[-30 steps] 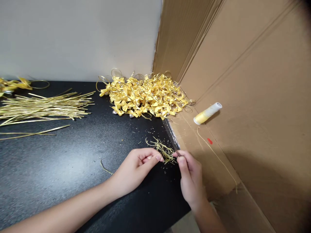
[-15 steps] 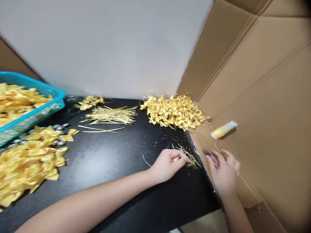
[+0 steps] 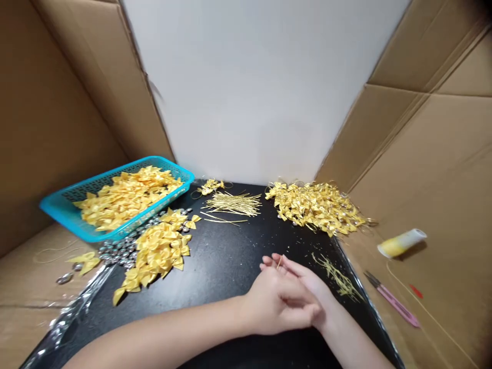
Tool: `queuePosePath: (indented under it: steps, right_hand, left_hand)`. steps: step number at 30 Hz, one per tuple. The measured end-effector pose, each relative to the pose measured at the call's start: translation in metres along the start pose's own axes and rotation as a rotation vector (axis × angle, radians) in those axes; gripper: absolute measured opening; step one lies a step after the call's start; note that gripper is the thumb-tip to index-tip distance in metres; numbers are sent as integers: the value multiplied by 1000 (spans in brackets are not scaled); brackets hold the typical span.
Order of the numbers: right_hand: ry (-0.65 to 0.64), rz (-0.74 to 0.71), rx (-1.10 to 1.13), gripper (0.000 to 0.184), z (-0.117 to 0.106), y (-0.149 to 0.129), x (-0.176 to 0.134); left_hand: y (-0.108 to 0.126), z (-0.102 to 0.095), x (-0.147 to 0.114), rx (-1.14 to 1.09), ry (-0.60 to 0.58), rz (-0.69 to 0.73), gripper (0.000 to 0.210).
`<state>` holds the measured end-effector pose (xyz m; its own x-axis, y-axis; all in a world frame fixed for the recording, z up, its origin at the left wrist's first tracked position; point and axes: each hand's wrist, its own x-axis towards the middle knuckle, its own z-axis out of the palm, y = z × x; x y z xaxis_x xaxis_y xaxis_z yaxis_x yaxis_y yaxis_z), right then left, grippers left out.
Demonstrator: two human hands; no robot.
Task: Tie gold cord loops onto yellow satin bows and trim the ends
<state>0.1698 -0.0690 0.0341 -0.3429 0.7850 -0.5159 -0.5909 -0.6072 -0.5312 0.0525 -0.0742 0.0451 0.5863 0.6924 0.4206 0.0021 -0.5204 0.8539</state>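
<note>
Both hands meeting over the black table (image 3: 215,266) near its front edge, a little right of centre. Left hand (image 3: 274,302) lying across the right hand (image 3: 307,289), fingers curled and overlapping it. Pinching a short gold strip (image 3: 279,262) between the fingertips of the two hands, strip standing nearly upright just above the knuckles; unable to tell which hand's fingers are bearing most of the grip. Remaining fingers of the right hand stretching forward, narrow, close together.

Lying just right of the hands, toward the right edge: small tangle of gold trimmings (image 3: 338,277). Resting beyond the right edge on the cardboard (image 3: 442,195): pink-handled scissors (image 3: 390,299), blades closed, and farther back a spool of yellow thread (image 3: 402,242) on its side.

Sitting at the back right corner: heap of finished gold bows (image 3: 315,207). Lying at the back edge, centre: bundle of straight gold strips (image 3: 232,204). Tilting over the back left corner: teal basket (image 3: 61,207) full of yellow bows. Spreading just in front of it: loose pile of yellow bows (image 3: 156,251), with silver beads (image 3: 117,251) beside it at the left edge.
</note>
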Motion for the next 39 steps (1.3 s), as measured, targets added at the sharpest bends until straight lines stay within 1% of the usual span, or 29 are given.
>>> queuePosePath:
  steps: [2,5,7,10,13,14,15,17,18,19,20,22,24,26,27,29,33,35,37,39]
  right_hand:
    - [24,-34,59,9,10,-6,10]
    - [-28,-123,5,10,19,-17,20]
    - [-53,-208,-78,15,20,-23,23]
    - [-29,-303,-191,27,18,-27,22]
    - [-13,-355,-278,33,15,-27,16]
    - [-26,-359,-300,33,13,-27,13]
    - [-43,-356,-318,32,11,-27,9]
    - [-74,-339,-370,25,5,-28,2]
    - [-79,-331,-415,23,2,-29,0]
    - [-79,-322,-472,24,-2,-30,-2]
    - [-78,-310,-537,27,-5,-30,-3]
    - [-89,-287,-658,33,-11,-30,-2]
    - [-122,-280,-732,37,-14,-28,1]
    - [-160,-295,-790,38,-14,-25,6]
    - [-174,-307,-815,38,-13,-24,8]
    - [-188,-323,-859,38,-12,-22,12]
    - [-152,-346,-895,43,-13,-20,15]
    - [-129,-393,-907,44,-17,-17,16]
    - [-136,-421,-925,41,-22,-14,18]
    - [-153,-384,-937,40,-24,-12,21]
  left_hand:
    - [-5,-1,-15,90,-37,42,26]
    - [-17,2,-35,169,-111,102,26]
    - [-26,5,-45,251,-154,169,27]
    - [-35,7,-52,413,-241,224,27]
    - [-30,1,-54,600,-310,369,16]
    - [-26,-5,-54,651,-309,397,15]
    - [-21,-13,-54,685,-298,384,22]
    - [-12,-37,-54,710,-250,272,35]
    - [-9,-53,-55,741,-203,164,42]
    - [-8,-71,-56,797,-140,46,39]
    - [-9,-90,-56,871,-60,-68,31]
    - [-17,-128,-57,1061,124,-288,22]
    - [-29,-161,-57,1288,192,-529,20]
    - [-42,-184,-55,1352,219,-605,20]
    - [-47,-191,-53,1367,216,-626,19]
    - [-56,-198,-48,1382,214,-666,18]
    - [-63,-199,-40,1355,225,-693,22]
    - [-61,-198,-37,1317,235,-689,23]
    - [-54,-196,-33,1265,244,-682,23]
    - [-46,-186,-26,1177,244,-667,20]
